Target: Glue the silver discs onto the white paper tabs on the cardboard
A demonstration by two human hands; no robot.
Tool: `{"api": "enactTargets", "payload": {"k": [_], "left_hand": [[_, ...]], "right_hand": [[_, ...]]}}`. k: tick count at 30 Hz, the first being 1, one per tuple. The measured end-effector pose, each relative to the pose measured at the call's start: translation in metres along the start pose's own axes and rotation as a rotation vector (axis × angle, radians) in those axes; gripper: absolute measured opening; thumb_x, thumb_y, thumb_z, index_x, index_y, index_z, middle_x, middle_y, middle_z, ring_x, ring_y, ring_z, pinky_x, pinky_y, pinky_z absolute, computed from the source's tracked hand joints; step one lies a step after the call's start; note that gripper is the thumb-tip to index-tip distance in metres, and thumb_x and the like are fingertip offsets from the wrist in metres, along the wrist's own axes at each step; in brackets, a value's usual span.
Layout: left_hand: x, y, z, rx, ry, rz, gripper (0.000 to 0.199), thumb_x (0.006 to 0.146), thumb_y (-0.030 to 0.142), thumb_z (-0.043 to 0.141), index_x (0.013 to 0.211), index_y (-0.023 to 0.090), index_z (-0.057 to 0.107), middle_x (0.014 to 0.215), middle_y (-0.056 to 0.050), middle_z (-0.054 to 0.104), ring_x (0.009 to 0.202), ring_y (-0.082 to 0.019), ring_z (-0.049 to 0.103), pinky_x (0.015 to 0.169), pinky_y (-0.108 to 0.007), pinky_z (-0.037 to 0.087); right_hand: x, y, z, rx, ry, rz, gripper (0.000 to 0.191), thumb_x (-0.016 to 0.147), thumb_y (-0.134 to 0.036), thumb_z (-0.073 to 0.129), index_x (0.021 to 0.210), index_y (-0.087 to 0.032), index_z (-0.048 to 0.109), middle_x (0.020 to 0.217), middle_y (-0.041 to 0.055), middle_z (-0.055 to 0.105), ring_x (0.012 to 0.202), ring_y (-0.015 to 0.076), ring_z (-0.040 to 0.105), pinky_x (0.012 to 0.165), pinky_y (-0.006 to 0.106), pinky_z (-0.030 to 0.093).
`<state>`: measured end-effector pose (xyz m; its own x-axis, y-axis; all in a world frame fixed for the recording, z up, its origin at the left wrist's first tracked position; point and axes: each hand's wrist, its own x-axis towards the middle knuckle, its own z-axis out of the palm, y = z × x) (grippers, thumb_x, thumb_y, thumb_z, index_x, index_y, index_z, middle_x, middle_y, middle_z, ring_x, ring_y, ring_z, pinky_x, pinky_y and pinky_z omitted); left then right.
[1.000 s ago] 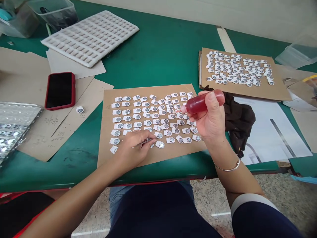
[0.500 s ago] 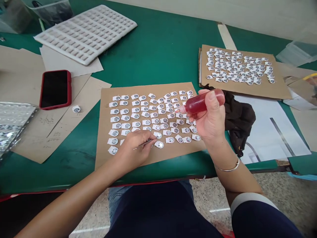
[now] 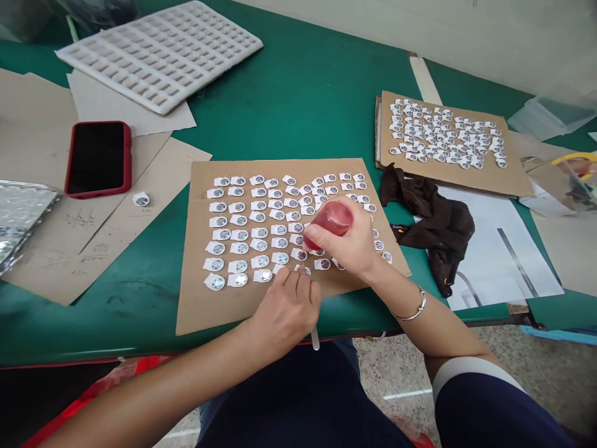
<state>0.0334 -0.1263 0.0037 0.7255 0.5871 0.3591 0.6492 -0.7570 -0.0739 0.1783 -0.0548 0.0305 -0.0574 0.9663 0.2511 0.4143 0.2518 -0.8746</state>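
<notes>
A brown cardboard sheet lies before me with rows of small white tabs, each bearing a round dark-and-silver piece. My right hand is wrapped round a red squeeze bottle, tipped down over the lower middle rows; its nozzle is mostly hidden. Close to it at the lower edge, my left hand is closed on a thin metal tool, whose handle end sticks out below the hand toward me. The tool's tip is near the tabs under the bottle, too small to make out.
At the back left lies a white gridded tray, with a red-cased phone and one loose tab nearer. A second filled cardboard, brown cloth and white papers are on the right.
My right hand has brought the bottle down and left, turning it nozzle-down. My left hand has moved right and turned, so the tool's handle now points toward me. The view has shifted slightly.
</notes>
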Motion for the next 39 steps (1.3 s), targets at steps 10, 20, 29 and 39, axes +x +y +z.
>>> {"api": "enactTargets", "payload": {"k": [10,20,29,39], "left_hand": [[-0.002,0.006,0.005,0.131,0.058,-0.025,0.017,0.08,0.002,0.044,0.072,0.01,0.057,0.075,-0.015,0.065,0.06,-0.02,0.058,0.058,-0.036,0.046],[-0.002,0.005,0.004,0.077,0.071,-0.028,0.018,0.08,0.0,0.043,0.074,0.008,0.058,0.077,-0.018,0.065,0.061,-0.022,0.059,0.059,-0.036,0.045],[-0.002,0.005,0.004,0.084,0.052,-0.01,0.017,0.079,0.001,0.044,0.073,0.006,0.059,0.074,-0.018,0.065,0.063,-0.023,0.06,0.06,-0.036,0.045],[-0.004,0.004,0.004,0.098,0.038,0.003,0.014,0.079,0.002,0.046,0.075,0.006,0.059,0.072,-0.017,0.064,0.064,-0.023,0.057,0.06,-0.035,0.043]], "right_hand": [[-0.006,0.005,0.009,-0.153,-0.031,-0.083,0.032,0.063,-0.048,0.068,0.075,-0.023,0.052,0.069,-0.0021,0.06,0.063,0.0131,0.055,0.06,0.03,0.046],[-0.008,0.008,0.012,-0.135,-0.066,-0.066,0.031,0.064,-0.047,0.068,0.076,-0.023,0.052,0.069,-0.0023,0.06,0.062,0.0126,0.055,0.06,0.029,0.046],[-0.009,0.01,0.012,-0.143,-0.053,-0.072,0.032,0.064,-0.046,0.069,0.077,-0.022,0.052,0.069,-0.0025,0.06,0.062,0.0117,0.055,0.061,0.028,0.046],[-0.01,0.01,0.012,-0.138,-0.033,-0.084,0.03,0.065,-0.044,0.069,0.078,-0.022,0.052,0.07,-0.0023,0.059,0.063,0.0115,0.055,0.061,0.027,0.046]]}}
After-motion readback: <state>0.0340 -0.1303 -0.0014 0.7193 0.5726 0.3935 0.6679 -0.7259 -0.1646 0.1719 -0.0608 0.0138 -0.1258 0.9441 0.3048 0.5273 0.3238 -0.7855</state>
